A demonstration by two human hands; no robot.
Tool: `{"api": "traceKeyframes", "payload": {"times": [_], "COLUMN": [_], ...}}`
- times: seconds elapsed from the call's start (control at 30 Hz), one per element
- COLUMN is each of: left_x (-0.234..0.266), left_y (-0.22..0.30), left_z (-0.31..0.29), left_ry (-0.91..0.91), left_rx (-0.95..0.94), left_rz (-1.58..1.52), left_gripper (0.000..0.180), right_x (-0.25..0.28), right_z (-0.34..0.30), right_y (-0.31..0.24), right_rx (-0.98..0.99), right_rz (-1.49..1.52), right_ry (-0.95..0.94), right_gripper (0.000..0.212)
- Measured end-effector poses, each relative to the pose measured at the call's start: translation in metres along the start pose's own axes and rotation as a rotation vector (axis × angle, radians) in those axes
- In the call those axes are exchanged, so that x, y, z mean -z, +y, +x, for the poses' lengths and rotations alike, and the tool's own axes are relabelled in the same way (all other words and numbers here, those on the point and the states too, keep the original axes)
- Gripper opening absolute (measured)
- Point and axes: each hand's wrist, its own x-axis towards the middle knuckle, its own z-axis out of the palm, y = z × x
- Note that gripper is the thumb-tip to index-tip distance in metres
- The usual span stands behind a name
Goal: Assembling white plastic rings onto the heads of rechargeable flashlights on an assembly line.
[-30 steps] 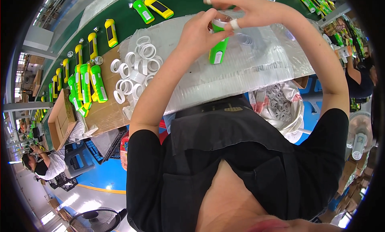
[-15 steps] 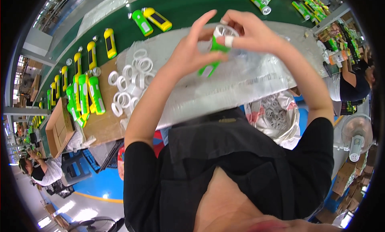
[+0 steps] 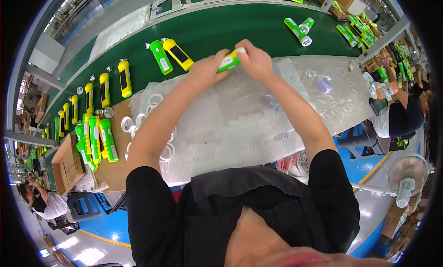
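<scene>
Both my hands grip a green and yellow flashlight [image 3: 229, 62], held slanting near the far edge of the plastic-covered worktop. My left hand [image 3: 207, 69] is closed round its lower-left end. At the other end, my right hand [image 3: 255, 60] wraps its fingers over the head, so the lens is hidden. White plastic rings [image 3: 168, 151] lie beside my left forearm, partly behind it. Just left of my left hand, a yellow flashlight [image 3: 178, 54] and a green flashlight [image 3: 161, 57] lie on the green conveyor belt [image 3: 235, 27].
A pile of flashlights [image 3: 107, 140] rests on cardboard at the left, by an open carton [image 3: 69, 163]. More yellow flashlights [image 3: 125, 78] line the belt. Farther right lie green flashlights [image 3: 297, 31]. A fan [image 3: 406, 188] stands at the right, near another person [image 3: 404, 110].
The flashlight has gone from lens-up between my hands to lying slantwise. My left hand, loosely spread before, has closed round it. The whole view has shifted, showing more of the belt.
</scene>
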Motion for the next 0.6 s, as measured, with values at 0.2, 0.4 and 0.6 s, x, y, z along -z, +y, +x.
{"api": "traceKeyframes", "payload": {"times": [0.2, 0.4, 0.6], "left_x": [0.032, 0.015, 0.025], "left_y": [-0.048, -0.089, -0.035], "left_z": [-0.004, -0.006, -0.021], "left_ry": [-0.252, -0.340, 0.058], "left_rx": [0.124, 0.051, -0.297], "left_rz": [0.356, 0.419, 0.231], "left_gripper": [0.078, 0.053, 0.047], "right_x": [0.026, 0.038, -0.010], "right_z": [0.080, 0.075, 0.023], "right_y": [0.122, 0.126, 0.036], "right_rx": [-0.174, 0.099, -0.349], "right_rz": [-0.190, -0.692, 0.688], "right_ry": [0.363, 0.301, -0.394], "right_gripper": [0.040, 0.032, 0.039]}}
